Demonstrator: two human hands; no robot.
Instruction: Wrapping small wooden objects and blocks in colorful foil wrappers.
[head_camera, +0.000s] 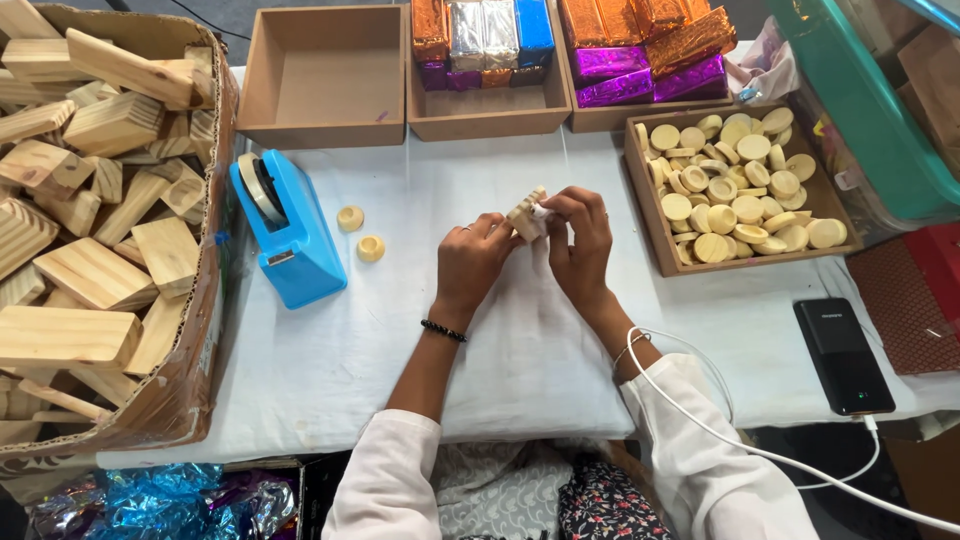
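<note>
Left hand: the left hand (470, 262) is closed around the near side of a small wooden piece (525, 213), fingers curled, above the middle of the counter (420, 330).
Right hand: the right hand (580, 240) pinches the same wooden piece from the far side, fingertips meeting the left hand's; both hands grip it together.
Wooden piece: pale, small, lifted just off the white-covered counter, roughly midway between its left and right edges.
Tape dispenser: a blue tape dispenser (290, 235) stands left of the hands, near the counter's left edge.
Loose discs: two small round wooden discs (360, 233) lie just beside the dispenser.
Tray of discs: a wooden tray (645, 215) full of pale round discs sits at the right, near the far edge.
Cardboard box: a large cardboard box (190, 370) of wooden blocks stands beyond the left edge.
Far edge: an open wooden box (265, 70), and two more holding foil-wrapped packets (640, 60).
Phone: a black phone (842, 355) with a white cable (720, 430) lies near the right near corner.
</note>
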